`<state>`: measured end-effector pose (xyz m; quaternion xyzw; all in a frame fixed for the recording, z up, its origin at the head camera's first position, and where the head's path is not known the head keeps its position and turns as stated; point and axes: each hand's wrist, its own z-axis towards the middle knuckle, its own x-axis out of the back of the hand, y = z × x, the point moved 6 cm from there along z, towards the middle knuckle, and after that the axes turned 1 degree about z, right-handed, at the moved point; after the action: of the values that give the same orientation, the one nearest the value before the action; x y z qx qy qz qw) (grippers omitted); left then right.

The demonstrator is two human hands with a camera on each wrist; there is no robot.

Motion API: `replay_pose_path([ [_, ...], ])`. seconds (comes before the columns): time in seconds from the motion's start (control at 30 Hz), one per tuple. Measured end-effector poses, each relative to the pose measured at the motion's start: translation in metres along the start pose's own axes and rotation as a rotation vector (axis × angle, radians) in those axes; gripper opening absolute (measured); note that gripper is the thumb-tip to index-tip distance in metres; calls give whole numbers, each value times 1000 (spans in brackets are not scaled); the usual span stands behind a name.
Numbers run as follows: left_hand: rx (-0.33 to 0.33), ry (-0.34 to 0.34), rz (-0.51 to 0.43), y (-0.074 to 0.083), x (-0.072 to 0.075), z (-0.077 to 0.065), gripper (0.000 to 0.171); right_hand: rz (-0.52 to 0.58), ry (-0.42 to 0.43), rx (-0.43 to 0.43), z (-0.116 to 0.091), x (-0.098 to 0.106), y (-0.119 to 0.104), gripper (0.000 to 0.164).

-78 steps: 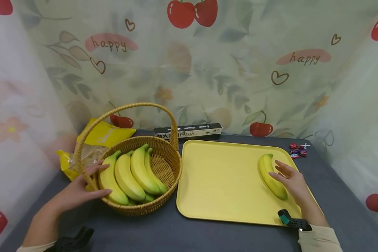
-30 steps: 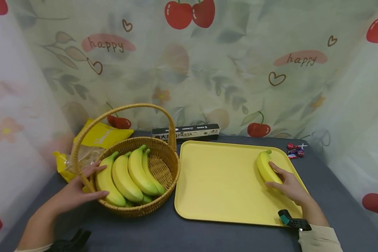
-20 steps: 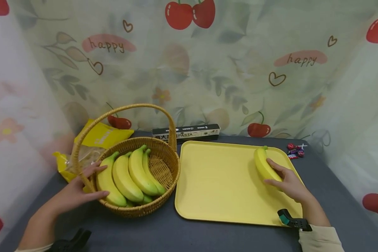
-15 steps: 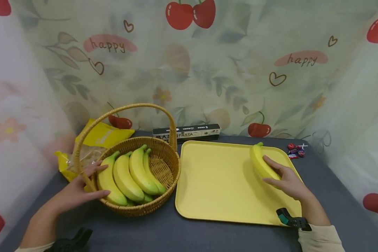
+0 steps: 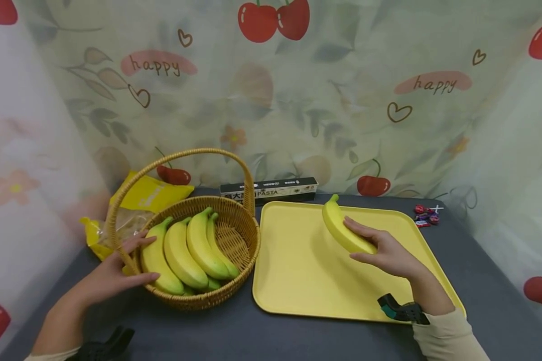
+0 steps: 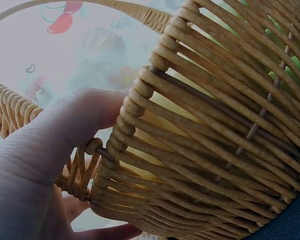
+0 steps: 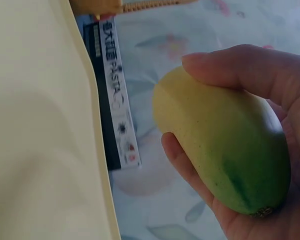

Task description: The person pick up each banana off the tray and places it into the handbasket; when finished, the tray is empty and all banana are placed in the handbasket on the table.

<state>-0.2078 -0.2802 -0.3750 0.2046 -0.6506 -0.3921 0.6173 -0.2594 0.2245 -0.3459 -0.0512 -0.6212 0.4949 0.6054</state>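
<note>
My right hand (image 5: 384, 250) grips a single yellow banana (image 5: 343, 230), raised over the yellow tray (image 5: 293, 281) with its stem pointing up and left. In the right wrist view the banana's greenish end (image 7: 255, 185) sits against the palm, thumb on one side and fingers on the other. At the left, my left hand (image 5: 117, 265) holds the wicker basket (image 5: 203, 300) at its rim beside the foot of the handle, the fingers and thumb reaching over the edge. In the left wrist view, the thumb (image 6: 90, 110) lies on the rim. Several bananas (image 5: 185, 255) lie inside the basket.
A yellow bag (image 5: 149, 193) leans behind the basket's left side. The black and white pasta box (image 5: 280, 189) stands along the back, behind the tray. A few wrapped candies (image 5: 426, 215) lie past the tray's far right corner. Patterned curtain (image 5: 316, 100) surrounds the dark tabletop.
My right hand closed on the banana, lifted it off the tray's right side and carried it left over the tray's middle. The left hand and basket stayed in place.
</note>
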Motion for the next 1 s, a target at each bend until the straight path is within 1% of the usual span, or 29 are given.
replay_pose_path([
  [0.23, -9, 1, 11, 1, 0, 1, 73, 64, -96, 54, 18, -19, -29, 66],
  [0.43, -16, 5, -3, 2, 0, 1, 73, 55, -192, 133, 28, -35, -57, 65],
  [0.63, -8, 1, 0, 2, -1, 0, 73, 64, -280, 183, 37, -53, -82, 65],
  [0.83, -2, 1, -4, 1, -1, 0, 73, 74, -374, 238, 50, -70, -102, 63],
  [0.9, -2, 1, -5, 1, -1, 0, 73, 72, -404, 260, 57, -76, -107, 62],
  [1.0, -1, 1, -8, 1, -1, 0, 73, 67, -436, 270, 69, -84, -113, 62],
])
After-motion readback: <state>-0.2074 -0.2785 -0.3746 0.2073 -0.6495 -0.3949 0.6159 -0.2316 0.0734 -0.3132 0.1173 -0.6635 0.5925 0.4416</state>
